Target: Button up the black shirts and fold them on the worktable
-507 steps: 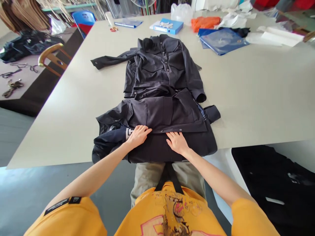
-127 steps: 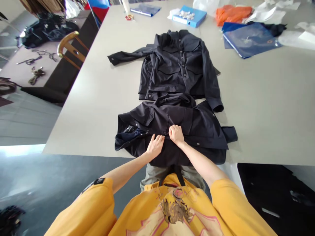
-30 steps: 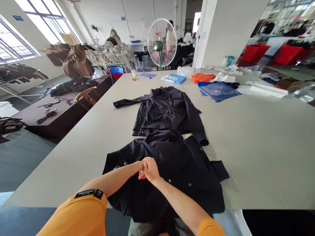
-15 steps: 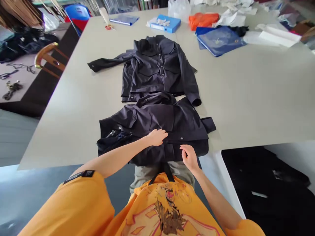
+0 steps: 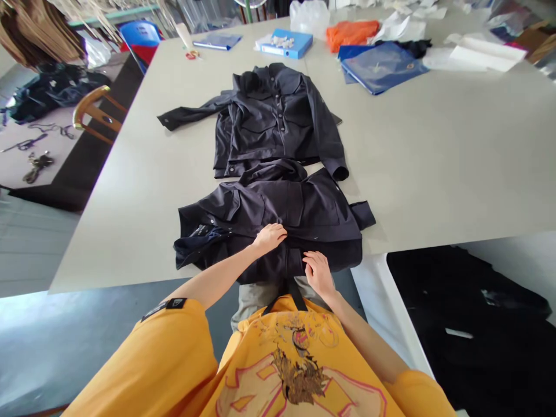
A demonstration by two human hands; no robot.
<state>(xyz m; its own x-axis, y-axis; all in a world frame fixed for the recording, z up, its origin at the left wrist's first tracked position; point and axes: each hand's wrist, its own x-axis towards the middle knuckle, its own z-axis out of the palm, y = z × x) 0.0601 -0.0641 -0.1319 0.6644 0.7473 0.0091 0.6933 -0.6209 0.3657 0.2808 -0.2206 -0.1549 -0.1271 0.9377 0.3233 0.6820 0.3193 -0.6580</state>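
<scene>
A dark button-front jacket [image 5: 243, 202] lies sideways at the table's near edge, its collar to the left and its lower side hanging slightly over the edge. My left hand [image 5: 270, 238] is closed on its front edge near the middle, fingertips partly hidden by the hand itself. Just to the right, my right hand [image 5: 319, 271] rests against the jacket's lower front, its fingers loosely bent and a little apart. Beyond it a second dark jacket [image 5: 264, 124] lies face up and buttoned, one sleeve stretched out left and the other down the right side.
The big pale table [image 5: 434, 174] also bears blue folders [image 5: 382, 66], a blue box file [image 5: 289, 43], an orange bundle [image 5: 351, 35], a plastic bag [image 5: 309, 18] and scissors [image 5: 191, 55]. A wooden chair [image 5: 95, 113] stands left. Dark cloth [image 5: 469, 324] lies below right.
My right hand has moved left along the jacket, closer to my left hand. My left hand keeps its place on the front edge. The whole view has shifted slightly.
</scene>
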